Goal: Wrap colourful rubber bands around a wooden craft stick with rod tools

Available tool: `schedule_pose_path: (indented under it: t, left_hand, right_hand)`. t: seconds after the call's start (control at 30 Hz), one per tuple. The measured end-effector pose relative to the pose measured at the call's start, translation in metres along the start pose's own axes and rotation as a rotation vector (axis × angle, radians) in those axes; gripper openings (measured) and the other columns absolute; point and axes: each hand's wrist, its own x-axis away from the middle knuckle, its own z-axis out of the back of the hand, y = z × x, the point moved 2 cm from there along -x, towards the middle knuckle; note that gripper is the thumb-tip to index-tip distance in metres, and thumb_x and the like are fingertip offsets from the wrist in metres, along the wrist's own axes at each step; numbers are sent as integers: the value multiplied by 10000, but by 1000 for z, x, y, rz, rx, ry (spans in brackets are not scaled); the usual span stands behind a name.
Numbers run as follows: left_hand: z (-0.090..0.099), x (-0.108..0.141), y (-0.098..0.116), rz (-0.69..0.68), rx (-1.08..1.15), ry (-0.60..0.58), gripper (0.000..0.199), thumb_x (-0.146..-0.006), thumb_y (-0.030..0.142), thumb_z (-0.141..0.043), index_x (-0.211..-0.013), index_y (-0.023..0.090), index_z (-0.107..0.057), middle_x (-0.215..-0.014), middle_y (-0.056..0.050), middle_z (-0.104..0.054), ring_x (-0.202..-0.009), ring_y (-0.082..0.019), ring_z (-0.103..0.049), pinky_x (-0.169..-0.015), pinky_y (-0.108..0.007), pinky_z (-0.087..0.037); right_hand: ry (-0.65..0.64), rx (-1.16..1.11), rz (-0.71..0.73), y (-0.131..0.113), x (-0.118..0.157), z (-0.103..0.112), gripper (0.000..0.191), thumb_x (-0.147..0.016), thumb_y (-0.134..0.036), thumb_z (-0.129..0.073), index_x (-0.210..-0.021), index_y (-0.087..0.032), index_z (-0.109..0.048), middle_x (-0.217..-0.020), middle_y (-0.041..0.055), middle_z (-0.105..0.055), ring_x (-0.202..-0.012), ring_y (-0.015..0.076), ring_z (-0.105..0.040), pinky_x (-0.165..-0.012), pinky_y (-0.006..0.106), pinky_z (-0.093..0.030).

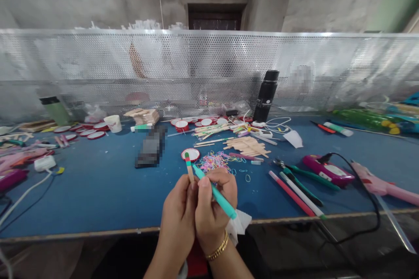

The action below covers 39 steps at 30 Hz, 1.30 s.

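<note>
Head view: left hand (pixel 179 204) pinches the stick (pixel 189 168) low, seemingly to leave its coloured twelve-o'clock end bare beside the pen (pixel 224 202) the right hand (pixel 207 211) grips.

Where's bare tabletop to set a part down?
Widest: blue table left of the left hand, nearer than the dark slab, right of the white cable. Smaller: between right hand and pink marker. Crowded: beyond the hands, with rubber bands, wooden sticks and red-rimmed discs.

Wooden stick (pixel 190 170), green-tipped, teal marker (pixel 223 202) slanting beside it
</note>
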Motion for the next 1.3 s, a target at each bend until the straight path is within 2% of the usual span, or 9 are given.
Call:
schedule_pose_path:
  t: [0.23, 0.63, 0.77, 0.93, 1.07, 1.3]
  left_hand:
    - [1, 1, -2, 16, 34, -18, 354, -1037, 506, -546, -872, 202, -620, -750, 13, -582, -695, -153, -534, -628, -236, -446]
    - [2, 0, 0, 13, -1, -14, 359, -1047, 500, -526, -878, 202, -632, -761, 15, -597, -688, -150, -549, -635, -239, -446]
    - [1, 0, 0, 11, 10, -15, 368, -1043, 515, -528, -876, 203, -627, -754, 13, -596, -683, -152, -545, -628, -240, -446]
    - [1, 0, 1, 8, 5, -9, 349, -1047, 495, -529, -882, 205, -632, -785, 5, -622, -697, -154, -559, -651, -243, -461]
    - [2, 0, 2, -12, -7, -2, 365, -1035, 508, -541, -855, 204, -635, -732, 16, -590, -671, -153, -547, -618, -240, -445]
    - [1, 1, 1, 4, 1, -4, 353, -1041, 497, -534, -881, 205, -649, -777, 1, -639, -695, -158, -568, -648, -246, -466]
  right_hand:
    - [-25, -39, 12, 0, 0, -1, 111, -1009, -208, -554, -903, -241, -555, -828, -26, -573, -733, 132, -592, -690, 290, -526]
    - [2, -5, 4, 0, 0, 0, 97, -1010, -207, -541, -919, -239, -545, -836, -22, -566, -755, 139, -586, -707, 307, -522]
    - [-29, -50, 15, 1, 0, -1, 94, -1011, -209, -545, -923, -243, -551, -835, -18, -566, -752, 144, -589, -702, 313, -527]
    - [12, -38, -18, 2, 1, 0, 75, -1014, -206, -553, -948, -242, -557, -864, -13, -589, -786, 143, -599, -733, 317, -536]
    - [-20, -43, 7, 0, 0, -1, 97, -1011, -217, -548, -917, -242, -555, -862, -9, -578, -780, 148, -599, -719, 319, -539]
    - [-1, -51, -26, 1, 2, 0, 66, -1014, -216, -552, -953, -242, -558, -866, -14, -587, -773, 142, -605, -720, 317, -539]
